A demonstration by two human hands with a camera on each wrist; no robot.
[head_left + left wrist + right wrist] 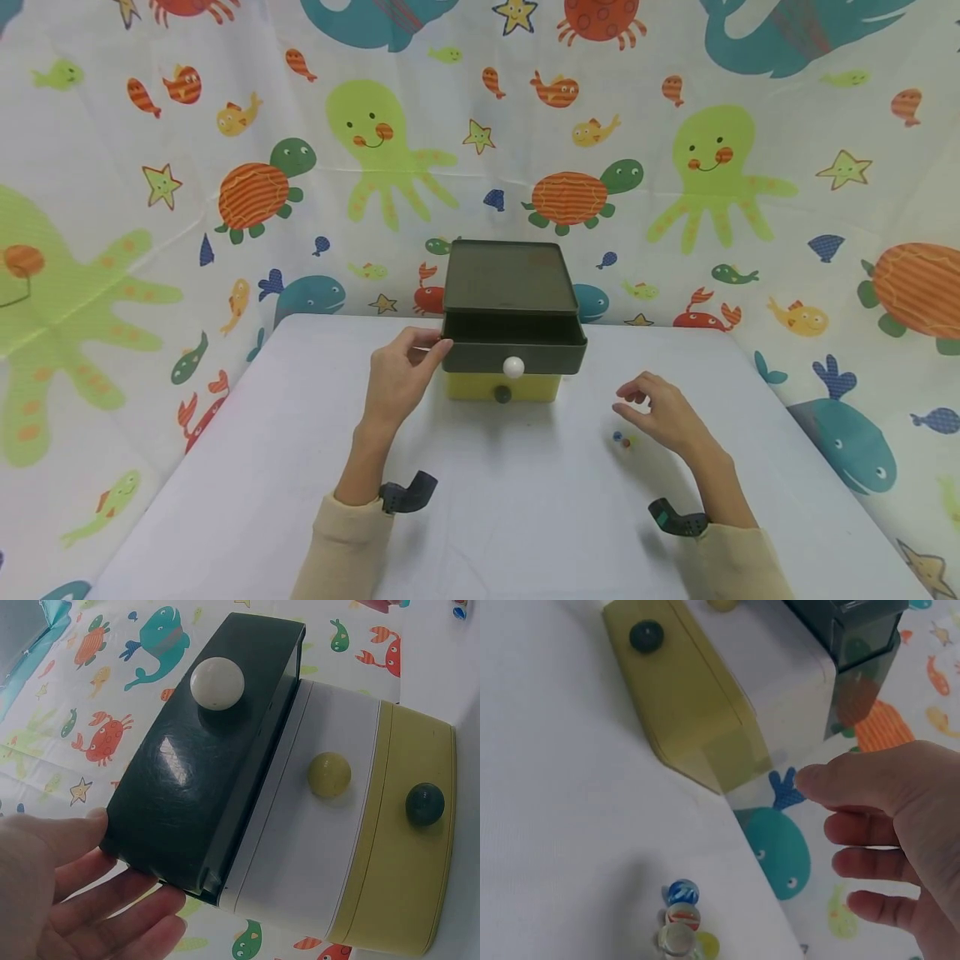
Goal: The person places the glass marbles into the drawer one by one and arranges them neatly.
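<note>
A small drawer cabinet stands at the back of the table, its dark green top drawer (pixel 472 358) pulled out. That drawer has a white knob (pixel 217 684). My left hand (pixel 397 379) holds its left end, thumb at the front corner and fingers along the side, as the left wrist view shows. To the right of the cabinet, my right hand (pixel 663 412) hovers with fingers loosely bent and nothing in them. Several marbles lie in a cluster on the table below it: a blue one (pixel 682 892), a red-striped one (pixel 682 916), a clear one (pixel 678 940) and a yellow one (pixel 709 945).
Under the green drawer are a white drawer (pixel 300 825) with a yellow knob and a yellow drawer (pixel 390 862) with a dark green knob. A white cloth covers the table (pixel 495 508). A curtain (pixel 465 167) with sea animals hangs behind and at the sides.
</note>
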